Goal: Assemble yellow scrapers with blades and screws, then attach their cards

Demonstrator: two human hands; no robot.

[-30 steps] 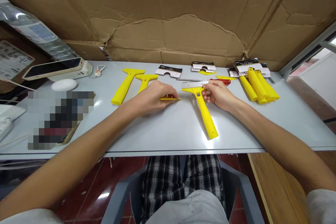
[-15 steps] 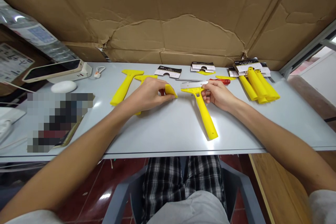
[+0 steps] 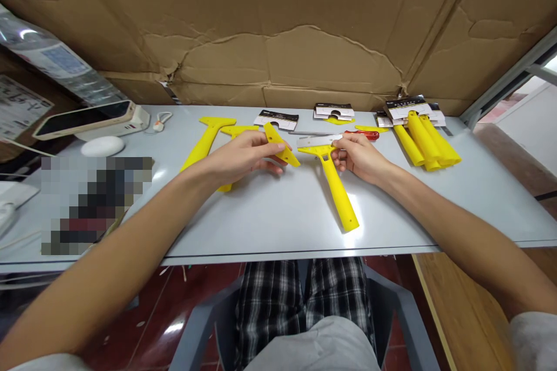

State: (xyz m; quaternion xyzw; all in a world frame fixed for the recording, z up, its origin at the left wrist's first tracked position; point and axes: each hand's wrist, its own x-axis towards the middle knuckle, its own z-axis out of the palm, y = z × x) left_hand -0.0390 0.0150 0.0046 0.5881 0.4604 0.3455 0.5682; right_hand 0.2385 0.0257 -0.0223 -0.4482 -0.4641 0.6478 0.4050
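My left hand pinches a flat yellow plastic cover piece with small holes, held at a slant above the table. My right hand grips the head of a yellow scraper, its fingertips at the end of a metal blade that lies along the head. The scraper's handle points toward me. Cover piece and scraper are close but apart. Left of them lie two more yellow scrapers, one partly behind my left forearm, the other mostly hidden by my left hand.
Behind my right hand lies a screwdriver with a red handle. Black-and-white cards rest along the back, below a cardboard wall. Several yellow handles are piled at right. A phone, a white mouse and a bottle are at left.
My left hand has turned the yellow cover piece so its flat face with the holes shows. The right hand keeps its hold on the scraper; the view has shifted slightly.
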